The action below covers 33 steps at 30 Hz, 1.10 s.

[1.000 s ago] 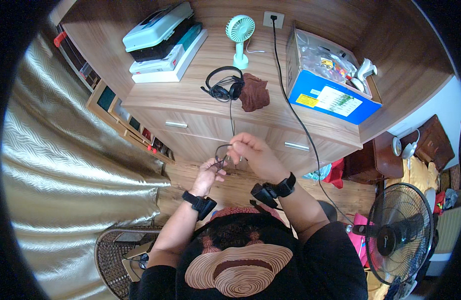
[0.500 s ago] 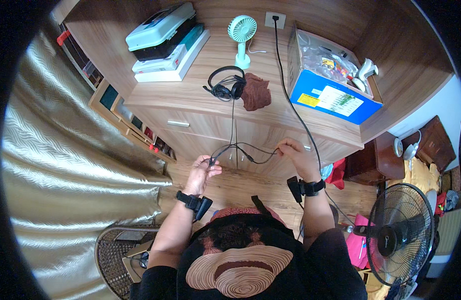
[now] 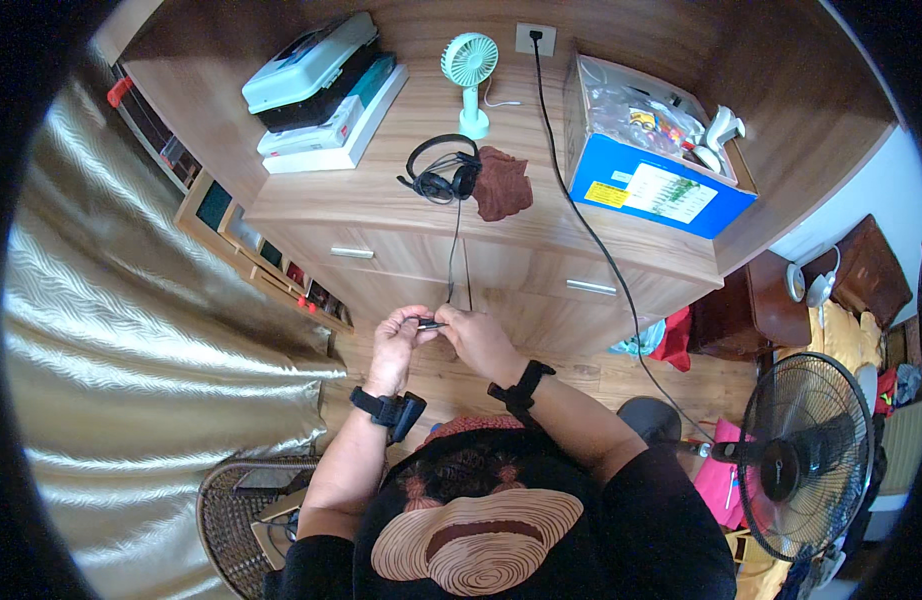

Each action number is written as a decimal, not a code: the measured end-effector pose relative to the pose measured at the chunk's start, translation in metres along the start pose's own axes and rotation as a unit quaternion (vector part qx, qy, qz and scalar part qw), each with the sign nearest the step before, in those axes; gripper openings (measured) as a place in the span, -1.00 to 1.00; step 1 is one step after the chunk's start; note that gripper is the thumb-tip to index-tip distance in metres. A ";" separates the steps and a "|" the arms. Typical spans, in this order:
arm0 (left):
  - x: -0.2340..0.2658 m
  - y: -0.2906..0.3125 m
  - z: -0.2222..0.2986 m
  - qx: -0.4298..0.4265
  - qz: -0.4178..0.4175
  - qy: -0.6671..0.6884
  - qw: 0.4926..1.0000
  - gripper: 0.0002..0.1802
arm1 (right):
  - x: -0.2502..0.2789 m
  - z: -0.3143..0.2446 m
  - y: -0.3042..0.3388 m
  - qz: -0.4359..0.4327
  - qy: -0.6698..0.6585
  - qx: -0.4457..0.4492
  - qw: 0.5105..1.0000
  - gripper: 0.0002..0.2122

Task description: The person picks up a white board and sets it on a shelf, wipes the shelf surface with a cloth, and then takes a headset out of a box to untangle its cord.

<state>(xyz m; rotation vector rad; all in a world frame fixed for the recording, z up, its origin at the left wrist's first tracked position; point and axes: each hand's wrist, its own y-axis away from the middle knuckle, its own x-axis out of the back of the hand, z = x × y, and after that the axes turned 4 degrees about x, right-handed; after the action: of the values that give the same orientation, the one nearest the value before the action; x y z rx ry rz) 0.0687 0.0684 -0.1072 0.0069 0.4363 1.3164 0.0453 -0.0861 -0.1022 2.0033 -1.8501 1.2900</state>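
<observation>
A black headset (image 3: 445, 172) lies near the front of the wooden shelf, partly against a crumpled brown cloth (image 3: 503, 184). Its thin black cable (image 3: 455, 246) hangs over the shelf edge down to my hands. My left hand (image 3: 395, 338) pinches a small dark part of that cable between thumb and fingers. Touching it from the right, my right hand (image 3: 468, 335) has its fingers closed on the same bunched cable. Fingers cover most of the gripped piece, so its exact shape is hidden.
Behind the headset stands a mint handheld fan (image 3: 470, 75). Stacked cases (image 3: 316, 75) sit to the left, an open blue box (image 3: 661, 185) to the right. A black power cord (image 3: 601, 230) drops from the wall socket (image 3: 536, 40). A floor fan (image 3: 806, 455) stands at lower right.
My right hand has moved left to meet my left hand, and the cable loop stretched between them has been gathered in. The left hand has stayed nearly in place.
</observation>
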 end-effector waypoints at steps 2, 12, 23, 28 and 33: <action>0.008 0.001 0.009 0.001 0.040 -0.019 0.999 -0.80 | 0.011 -0.003 0.002 -0.028 -0.026 -0.073 0.997 -0.90; 0.026 0.003 0.015 -0.160 -0.024 -0.251 0.954 -0.70 | 0.046 0.044 -0.010 -0.070 -0.024 -0.140 0.987 -0.77; 0.040 -0.029 -0.026 -0.146 0.000 -0.345 0.927 -0.79 | 0.079 0.062 -0.148 0.085 0.244 -0.027 0.966 -0.37; 0.038 -0.039 -0.007 -0.111 -0.007 -0.265 0.958 -0.81 | 0.039 0.074 -0.176 0.024 0.331 -0.093 0.939 -0.27; 0.036 -0.067 0.003 -0.030 0.008 -0.198 0.980 -0.68 | 0.042 0.056 -0.183 -0.022 0.350 -0.129 0.928 -0.61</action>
<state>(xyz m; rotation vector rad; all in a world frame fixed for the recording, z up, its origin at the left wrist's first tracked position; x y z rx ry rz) 0.1385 0.0849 -0.1318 0.2188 0.0570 1.3052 0.2264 -0.1069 -0.0298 1.2099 -1.5057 1.4070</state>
